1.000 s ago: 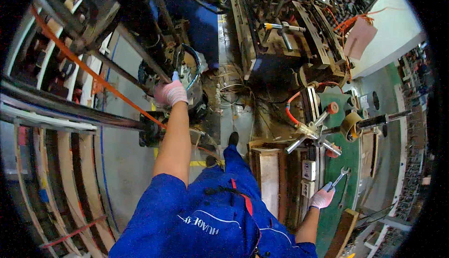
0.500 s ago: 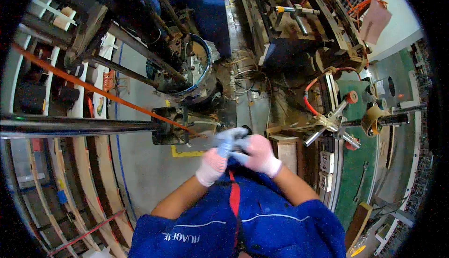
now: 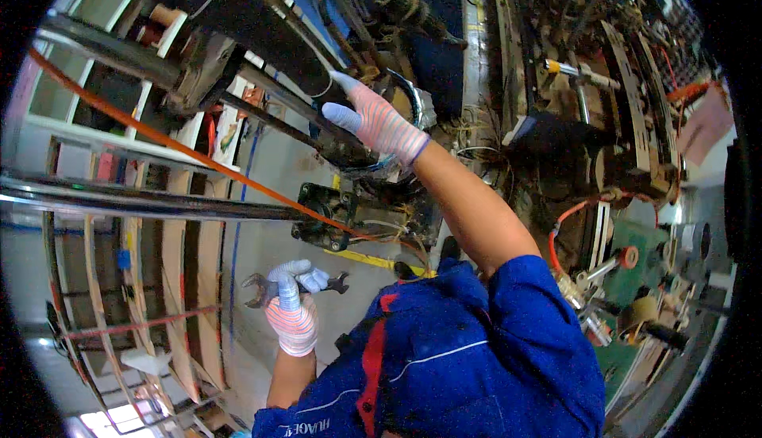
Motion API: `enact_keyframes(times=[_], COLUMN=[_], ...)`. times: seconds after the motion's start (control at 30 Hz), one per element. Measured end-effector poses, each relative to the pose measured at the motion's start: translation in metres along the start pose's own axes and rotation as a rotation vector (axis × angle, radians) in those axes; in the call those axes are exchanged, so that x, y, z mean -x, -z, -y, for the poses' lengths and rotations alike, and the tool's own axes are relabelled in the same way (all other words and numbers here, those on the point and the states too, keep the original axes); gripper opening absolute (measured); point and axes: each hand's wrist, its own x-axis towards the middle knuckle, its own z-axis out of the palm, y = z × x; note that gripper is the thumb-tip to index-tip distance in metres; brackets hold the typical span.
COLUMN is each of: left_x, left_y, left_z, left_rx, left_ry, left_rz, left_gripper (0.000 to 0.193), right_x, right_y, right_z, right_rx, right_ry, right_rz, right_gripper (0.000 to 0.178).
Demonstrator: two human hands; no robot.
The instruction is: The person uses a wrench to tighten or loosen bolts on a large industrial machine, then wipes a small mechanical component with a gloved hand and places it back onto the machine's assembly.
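My left hand (image 3: pixel 292 303), in a striped work glove with blue-grey fingers, is closed around the middle of a double open-ended wrench (image 3: pixel 336 282). The wrench lies crosswise in the fist, with one jaw showing on either side. My right hand (image 3: pixel 381 121), gloved alike, is stretched far forward with thumb and fingers apart. Its fingertips are at the lower end of a thick dark cylinder (image 3: pixel 294 49), above a round drum (image 3: pixel 419 101) with a blue rim. I cannot tell whether they touch the cylinder. No object shows in that hand.
A shiny horizontal bar (image 3: pixel 151 204) runs in from the left to a black square flange (image 3: pixel 324 216). An orange hose (image 3: pixel 159 144) slants across it. Shelving (image 3: pixel 178 279) stands at left. On the right are machinery (image 3: pixel 587 113) and a green bench (image 3: pixel 635 247).
My hands, together before my waist earlier, have parted. The right one has reached forward to the cylinder; the left has moved leftward, the wrench now plainly visible in it. The view has shifted.
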Motion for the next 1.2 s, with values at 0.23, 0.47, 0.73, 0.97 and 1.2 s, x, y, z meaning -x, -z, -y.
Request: enact_keyframes(times=[0.23,0.47,0.73,0.97,1.2], left_x=[0.047,0.083,0.063,0.05,0.052], left_y=[0.018,0.059,0.051,0.054,0.058], left_z=[0.01,0.037,0.021,0.03,0.046], left_rx=[-0.033,-0.493,-0.194,-0.225,0.073], left_ry=[0.165,0.082,0.159,0.137,0.172], left_rz=[-0.257,-0.359,-0.412,-0.286,-0.282], left_gripper=[0.043,0.036,0.048,0.045,0.039], right_x=[-0.026,-0.067,-0.073,-0.074,-0.048], right_y=[-0.017,-0.002,0.011,0.023,0.032], right_z=[-0.019,-0.001,0.014,0.006,0.003], right_rx=[-0.14,0.091,-0.028,0.034,-0.055], right_ry=[-0.082,0.036,0.043,0.009,0.003], right_rz=[-0.016,-0.188,-0.109,-0.002,0.025], right_gripper=[0.075,0.051,0.094,0.093,0.087])
